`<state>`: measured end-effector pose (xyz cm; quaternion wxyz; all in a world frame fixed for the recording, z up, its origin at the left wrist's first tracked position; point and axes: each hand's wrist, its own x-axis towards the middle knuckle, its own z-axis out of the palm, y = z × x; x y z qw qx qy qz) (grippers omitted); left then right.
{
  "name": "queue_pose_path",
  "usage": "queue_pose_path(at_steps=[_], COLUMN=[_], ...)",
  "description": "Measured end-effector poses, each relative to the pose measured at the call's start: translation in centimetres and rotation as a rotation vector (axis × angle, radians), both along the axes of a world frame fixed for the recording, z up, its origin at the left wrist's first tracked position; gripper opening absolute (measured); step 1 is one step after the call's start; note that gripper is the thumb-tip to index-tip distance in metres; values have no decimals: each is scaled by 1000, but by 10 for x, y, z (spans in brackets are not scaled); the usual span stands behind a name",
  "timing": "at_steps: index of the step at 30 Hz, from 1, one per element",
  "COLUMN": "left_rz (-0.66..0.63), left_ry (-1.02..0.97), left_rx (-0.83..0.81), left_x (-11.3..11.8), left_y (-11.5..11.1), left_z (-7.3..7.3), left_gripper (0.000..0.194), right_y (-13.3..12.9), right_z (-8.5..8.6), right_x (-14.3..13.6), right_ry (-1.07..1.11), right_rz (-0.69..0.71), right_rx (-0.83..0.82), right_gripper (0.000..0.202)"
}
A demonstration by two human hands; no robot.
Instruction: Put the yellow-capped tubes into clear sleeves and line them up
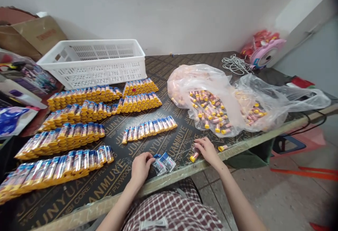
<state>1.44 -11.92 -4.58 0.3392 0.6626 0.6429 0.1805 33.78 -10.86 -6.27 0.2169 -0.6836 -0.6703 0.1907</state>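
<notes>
Nr L hand (pixel 141 167), "PLYWOOD" txt (pixel 121 182)

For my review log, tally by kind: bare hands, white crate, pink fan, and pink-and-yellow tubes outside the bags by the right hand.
Bare hands: 2 (left hand, right hand)
White crate: 1
Pink fan: 1
Tubes: 2
Total: 6

A single head camera is looking forward and down across the desk (pixel 155 72) from above its near edge. It is sitting close over the person's checked clothing (pixel 171 210), which is filling the bottom centre, with the left hand (pixel 140 166) and right hand (pixel 207 150) appearing just above. The wide view is taking in the wall (pixel 163 13) behind and, at lower right, the floor (pixel 308 203); the desk's front edge is running obliquely, rising rightward.
</notes>
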Motion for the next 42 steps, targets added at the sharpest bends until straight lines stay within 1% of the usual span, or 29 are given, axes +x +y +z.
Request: queue_pose_path(at_steps=[4, 6, 8, 10, 11, 13, 15, 16, 18, 20, 22, 24, 26, 28, 32, 35, 38, 42], left_rz=[25, 37, 54, 88, 119, 221, 345, 399, 472, 515, 556, 618, 680, 728, 795, 816, 786, 656], left_ry=[-9, 5, -22, -133, -234, -504, -765, -863, -994, -1087, -1168, -1237, -1281, -1300, -1311, -1315, -1304, -1316], left_rx=[33, 79, 105, 85, 52, -63, -194, -245, -308, -336, -361, -387, -404, -397, -369, -363, -353, -288], left_x=[-1, -1, 0, 0, 0, 1, 2, 3, 5, 7, 9, 10, 10, 9, 8, 7, 9, 13], left_y=[-1, -2, -2, -1, -1, 2, 5, 7, 9, 12, 14, 16, 18, 19, 20, 19, 17, 14], left_z=[-1, -1, 0, 0, 1, 3, 6, 8, 12, 15, 17, 17, 17, 17, 19, 20, 19, 21], left_gripper=[8, 11, 11, 13, 16, 22, 29, 32, 40, 46, 43, 33, 26, 22, 23, 26, 30, 35], right_y=[0, 1, 2, 4, 5, 6, 7, 6, 4, -1, -8, -15, -22, -28, -37, -39, -39, -38], right_z=[9, 12, 15, 19, 21, 27, 35, 39, 47, 53, 56, 56, 55, 54, 57, 58, 58, 55], right_x=[6, 9, 10, 10, 9, 3, -7, -14, -33, -56, -79, -99, -114, -124, -134, -136, -138, -142], right_ry=[2, -14, -34, -42, -36, -4, 42, 87, 226, 408, 548, 648, 702, 684, 537, 502, 524, 645], right_rz=[70, 79, 71, 67, 71, 87, 101, 94, 49, -7, -18, 3, 33, 67, 140, 166, 203, 265], right_rx=[-26, -27, -20, -14, -12, -8, 0, 10, 47, 101, 153, 176, 176, 185, 260, 302, 261, 97], right_gripper=[33, 37, 36, 29, 25, 18, 16, 18, 25, 28, 27, 26, 27, 29, 34, 39, 38, 34])
